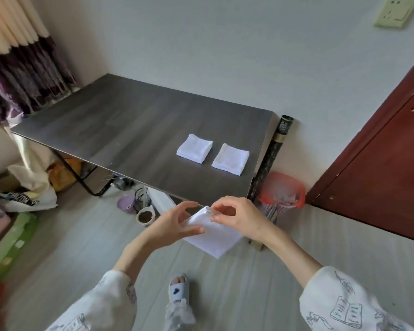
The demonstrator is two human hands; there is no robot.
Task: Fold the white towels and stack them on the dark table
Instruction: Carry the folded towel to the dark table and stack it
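Two soft white square towels, the left folded towel and right folded towel, lie side by side at 3 o'clock on the dark woodgrain counter, while a third towel, partly hidden, hangs off its 6 o'clock edge, pinched by the left hand and right hand.

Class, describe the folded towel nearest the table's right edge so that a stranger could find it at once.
Find the dark table against the wall. Two folded white towels lie side by side near its right end. Yours is the right-hand towel, closest to the black tube standing beside the table.
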